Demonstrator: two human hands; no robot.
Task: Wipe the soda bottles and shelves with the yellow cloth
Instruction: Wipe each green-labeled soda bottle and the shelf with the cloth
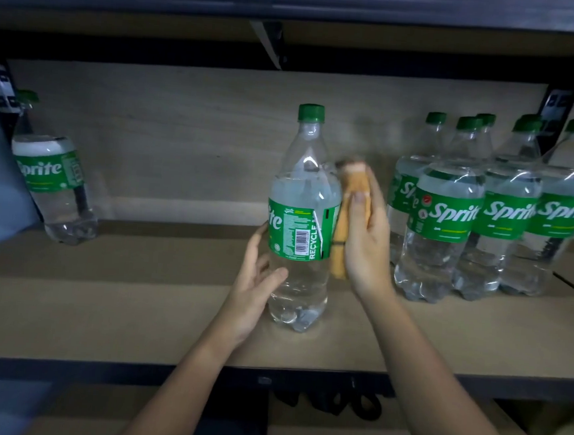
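On shelf [134, 308]: left hand [253, 283] spread, cupping bottle [301, 218]; right hand [366, 237] gripping yellow cloth [341, 249] against it.

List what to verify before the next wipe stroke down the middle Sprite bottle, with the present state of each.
1. Yellow cloth in the right hand: ok, folded and gripped.
2. Cloth against the middle bottle: ok, pressed to its right side at label height.
3. Left hand steadying the bottle: ok, fingers on its lower body, though the grip looks loose.
4. Bottle upright on the shelf: ok.
5. Cap closed: cannot tell how tight.
6. Room from the bottles on the right: ok, apart, but the hand's back is near them.
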